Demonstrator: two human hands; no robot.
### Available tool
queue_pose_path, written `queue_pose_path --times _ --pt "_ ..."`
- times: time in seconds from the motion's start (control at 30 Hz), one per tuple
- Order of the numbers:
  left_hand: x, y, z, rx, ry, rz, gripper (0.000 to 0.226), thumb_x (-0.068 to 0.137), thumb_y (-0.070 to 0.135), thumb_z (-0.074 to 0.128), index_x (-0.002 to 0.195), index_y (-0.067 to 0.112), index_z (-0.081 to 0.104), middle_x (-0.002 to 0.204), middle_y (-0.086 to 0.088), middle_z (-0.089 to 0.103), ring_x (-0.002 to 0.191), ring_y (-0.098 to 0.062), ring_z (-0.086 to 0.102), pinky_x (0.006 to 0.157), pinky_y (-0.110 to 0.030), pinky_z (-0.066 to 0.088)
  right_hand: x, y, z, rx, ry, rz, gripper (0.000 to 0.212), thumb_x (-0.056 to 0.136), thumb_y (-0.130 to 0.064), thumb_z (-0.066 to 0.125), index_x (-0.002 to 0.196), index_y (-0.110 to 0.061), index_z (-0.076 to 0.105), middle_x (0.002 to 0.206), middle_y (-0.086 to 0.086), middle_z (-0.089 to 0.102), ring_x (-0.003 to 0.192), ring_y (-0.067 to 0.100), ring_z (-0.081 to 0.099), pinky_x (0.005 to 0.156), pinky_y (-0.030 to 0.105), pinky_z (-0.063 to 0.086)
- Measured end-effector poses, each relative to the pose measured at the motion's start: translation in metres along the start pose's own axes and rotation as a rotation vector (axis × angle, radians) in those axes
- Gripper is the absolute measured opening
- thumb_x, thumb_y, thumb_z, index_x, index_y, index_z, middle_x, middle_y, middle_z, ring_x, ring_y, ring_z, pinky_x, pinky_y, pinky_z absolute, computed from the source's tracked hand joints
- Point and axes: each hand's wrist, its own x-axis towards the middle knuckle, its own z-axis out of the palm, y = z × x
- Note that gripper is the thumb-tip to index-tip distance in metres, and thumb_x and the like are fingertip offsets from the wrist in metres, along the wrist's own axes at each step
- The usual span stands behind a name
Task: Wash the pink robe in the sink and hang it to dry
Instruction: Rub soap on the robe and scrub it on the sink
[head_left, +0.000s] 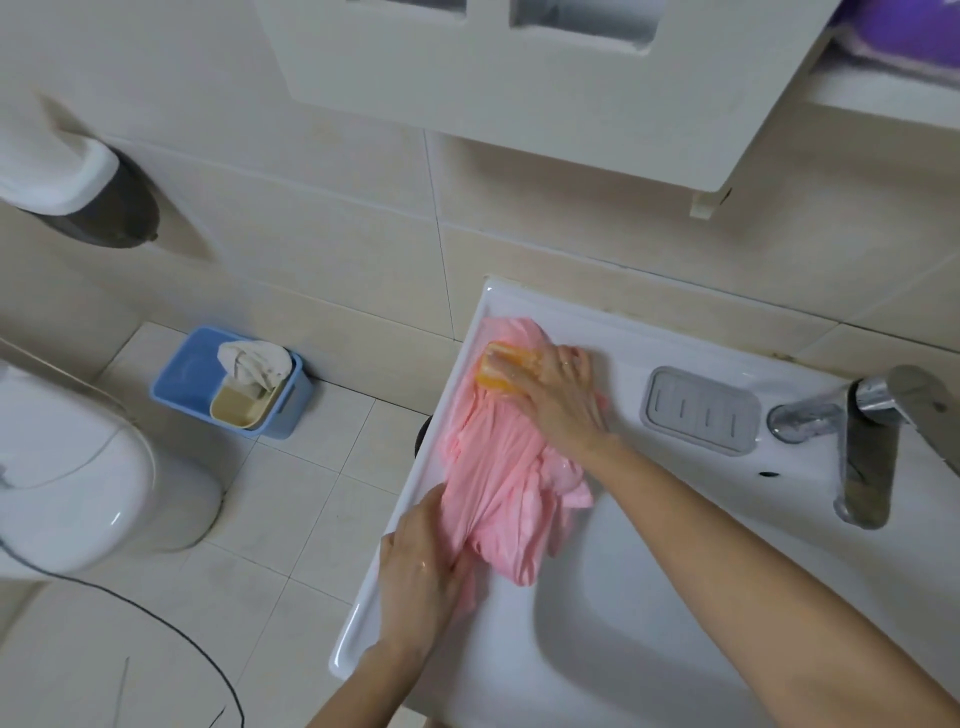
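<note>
**Operator:** Where does the robe lie?

**Manual:** The robe (498, 467) lies on the left ledge of the sink (623, 597), bunched into a long strip. Its long axis runs from the near edge toward the wall, and some folds spill toward the basin.

**Operator:** State of each hand?

**Manual:** The left hand (421, 566) is nearest, with fingers curled round the near end of the robe. The right hand (563, 395) is at the far end and grips an orange soap bar (501, 371), pressing it onto the cloth.

**Operator:** What does the next stroke turn on?

**Manual:** Probably the axis — the soap bar travels along the strip toward the left hand, which anchors it. The soap dish (701, 410) sits just right of the right hand, not touching it.
</note>
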Motion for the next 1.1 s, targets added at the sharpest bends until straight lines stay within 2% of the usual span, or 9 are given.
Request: queue_pose_path --times 0.17,0.2,0.27,0.37,0.43,0.63,0.87,1.03,1.1 --pt "-0.005 -0.003 -0.003 -0.285 -0.01 -0.093 0.048 0.074 0.047 0.06 0.115 0.039 0.036 0.117 0.017 0.05 0.099 -0.007 0.053 0.079 -0.016 0.038 -0.01 0.001 -0.02 0.279 0.087 0.577 0.053 0.093 -0.057 0.022 0.142 -0.044 0.034 0.112 0.017 0.046 0.101 0.031 0.042 0.089 0.041 0.024" --pt "-0.005 -0.004 -0.003 -0.342 -0.002 -0.107 0.048 0.074 0.041 0.067 0.113 0.04 0.039 0.118 0.018 0.051 0.101 -0.001 0.052 0.08 -0.012 0.038 -0.018 -0.005 -0.029 0.313 0.123 0.579 0.052 0.094 -0.056 0.022 0.143 -0.043 0.034 0.109 0.016 0.045 0.099 0.03 0.042 0.089 0.041 0.026" --pt "-0.001 -0.002 -0.004 -0.453 0.018 -0.18 0.052 0.069 0.027 0.076 0.111 0.035 0.046 0.114 0.015 0.056 0.102 0.003 0.053 0.08 -0.008 0.039 -0.046 -0.031 -0.04 0.266 0.167 0.298 0.046 0.097 -0.051 0.029 0.142 -0.042 0.037 0.106 0.01 0.046 0.092 0.029 0.045 0.085 0.042 0.033" --pt "0.002 0.003 -0.007 -0.564 0.017 -0.317 0.05 0.06 0.033 0.072 0.104 0.03 0.048 0.099 0.012 0.062 0.087 0.011 0.057 0.069 -0.004 0.041 -0.102 -0.089 -0.032 0.243 0.181 -0.118 0.048 0.091 -0.035 0.056 0.136 -0.045 0.042 0.118 0.001 0.049 0.096 0.026 0.048 0.088 0.042 0.036" --pt "0.001 0.002 -0.007 -0.554 0.005 -0.349 0.043 0.061 0.028 0.07 0.097 0.031 0.047 0.09 0.011 0.063 0.078 0.012 0.057 0.064 -0.006 0.042 -0.117 -0.109 -0.012 0.13 0.145 -0.204 0.056 0.086 -0.032 0.062 0.137 -0.043 0.044 0.112 0.004 0.051 0.096 0.027 0.05 0.093 0.044 0.039" --pt "0.0 -0.006 -0.001 -0.497 0.002 -0.32 0.021 0.077 0.015 0.073 0.084 0.022 0.054 0.079 -0.007 0.065 0.072 -0.022 0.057 0.061 -0.024 0.044 -0.045 -0.061 0.012 -0.137 0.131 0.002 0.062 0.079 -0.023 0.071 0.134 -0.038 0.047 0.1 0.014 0.054 0.088 0.029 0.05 0.083 0.046 0.034" --pt "-0.005 -0.007 -0.002 -0.535 0.01 -0.275 0.014 0.074 0.026 0.067 0.081 0.02 0.056 0.078 -0.008 0.065 0.069 -0.026 0.058 0.061 -0.034 0.047 0.013 -0.02 0.007 -0.143 0.042 0.061 0.053 0.083 -0.033 0.069 0.133 -0.036 0.051 0.105 0.016 0.054 0.098 0.027 0.035 0.089 0.047 0.027" --pt "-0.011 -0.008 -0.003 -0.519 -0.006 -0.257 0.013 0.073 0.021 0.067 0.08 0.019 0.057 0.076 -0.003 0.063 0.068 -0.024 0.057 0.063 -0.034 0.047 0.037 0.013 -0.015 -0.02 -0.068 0.372 0.049 0.098 -0.037 0.043 0.145 -0.041 0.028 0.127 0.017 0.04 0.117 0.034 0.036 0.1 0.045 0.024" --pt "-0.012 -0.009 -0.006 -0.512 -0.023 -0.286 0.015 0.074 0.019 0.069 0.084 0.018 0.058 0.078 -0.004 0.066 0.072 -0.025 0.06 0.066 -0.038 0.049 0.039 0.032 -0.03 -0.019 -0.076 0.286 0.052 0.097 -0.039 0.042 0.147 -0.039 0.027 0.127 0.017 0.039 0.116 0.033 0.036 0.099 0.04 0.024"
